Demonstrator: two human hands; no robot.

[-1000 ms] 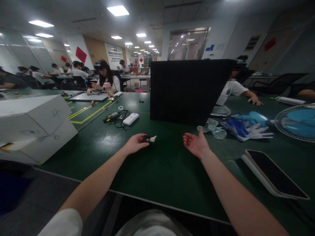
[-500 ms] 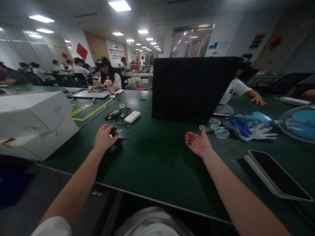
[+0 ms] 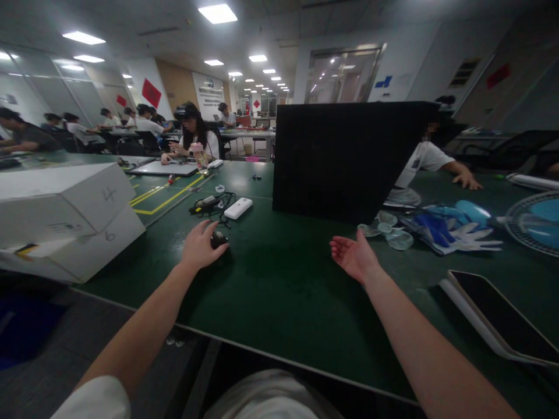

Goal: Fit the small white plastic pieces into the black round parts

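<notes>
My left hand [image 3: 200, 247] rests on the green table [image 3: 279, 291], its fingers curled round a small black object [image 3: 218, 238] that touches the tabletop. The object's white tip is hidden now. My right hand [image 3: 354, 256] hovers palm up over the middle of the table, fingers loosely spread, holding nothing. A white power bank [image 3: 238, 208] and a tangle of black cable [image 3: 209, 205] lie just beyond my left hand.
Stacked white boxes [image 3: 65, 215] stand at the left. A tall black panel [image 3: 349, 160] stands upright ahead. Clear plastic pieces [image 3: 384, 230], blue and white gloves [image 3: 449, 230] and a fan [image 3: 535, 221] lie to the right, a tablet [image 3: 502, 317] near right. Other people sit at tables behind.
My left hand carried the small black object leftward from the table's middle and lowered it onto the table near the cables. The right hand stayed in place, palm up.
</notes>
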